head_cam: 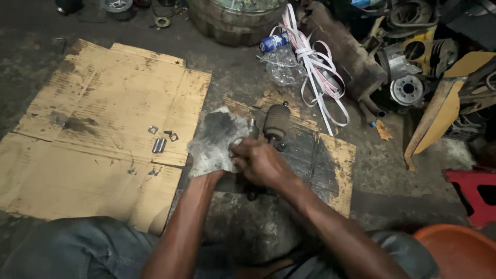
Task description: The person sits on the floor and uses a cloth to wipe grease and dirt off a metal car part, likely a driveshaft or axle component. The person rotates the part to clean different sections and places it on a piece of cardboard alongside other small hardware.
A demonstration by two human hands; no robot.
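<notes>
My right hand (261,163) is closed on a dirty grey rag (214,142), pressing it against a small metal part that sits just in front of my fingers. My left hand is hidden under the rag and my right hand; only its forearm (181,227) shows, reaching up to the rag. A dark cylindrical motor armature (276,122) lies just beyond my hands on a greasy piece of cardboard (330,160). A short shiny metal piece (253,126) stands beside the armature.
A big flattened cardboard sheet (98,119) lies at left with small metal sleeves (158,145) and clips (171,135). White strapping (318,67), a crumpled plastic bottle (276,51), a drum (232,18) and engine scrap (413,62) sit beyond. A red stool (475,194) and orange basin (457,250) are at right.
</notes>
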